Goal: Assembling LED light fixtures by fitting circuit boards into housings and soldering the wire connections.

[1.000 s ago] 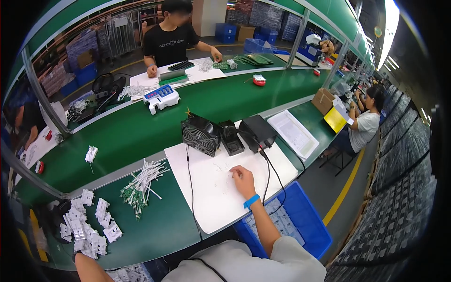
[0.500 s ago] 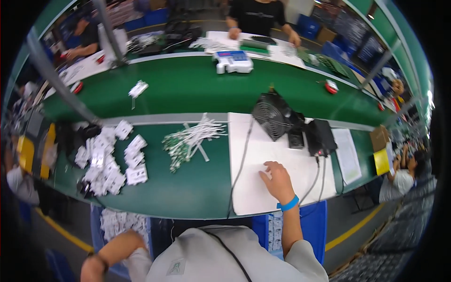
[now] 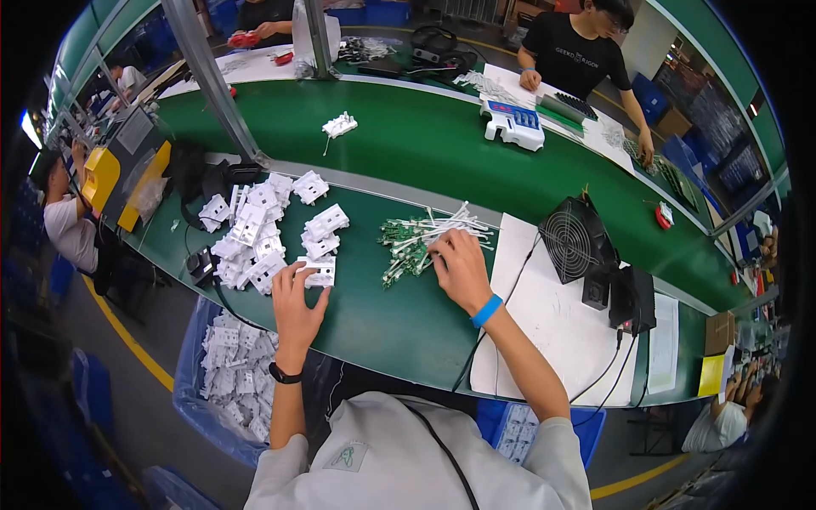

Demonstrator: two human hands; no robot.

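Note:
My left hand (image 3: 296, 310) reaches over the near edge of the bench, fingers and thumb apart, fingertips at a white plastic housing (image 3: 320, 272) with small dark openings. That housing lies flat, lowest of a short row beside a heap of similar white housings (image 3: 250, 223). My right hand (image 3: 460, 268) is at the bundle of white wires (image 3: 455, 223) with small green circuit boards (image 3: 408, 242). Its thumb and bent fingers come together at the bundle's right side. The fingers partly cover what they pinch, seemingly a white wire.
A blue-lined bin (image 3: 200, 374) of white housings stands below the left edge. To the right are a white sheet (image 3: 531, 340), a black fan (image 3: 571, 242), a black box (image 3: 633, 297) and cables. Beyond runs a green belt (image 3: 408, 127) with a white-blue device (image 3: 512, 124); a person (image 3: 578, 55) works behind it.
My left hand has come up from the bin to the housings on the bench. My right hand has moved left from the white sheet to the wires. The whole view has shifted and tilted.

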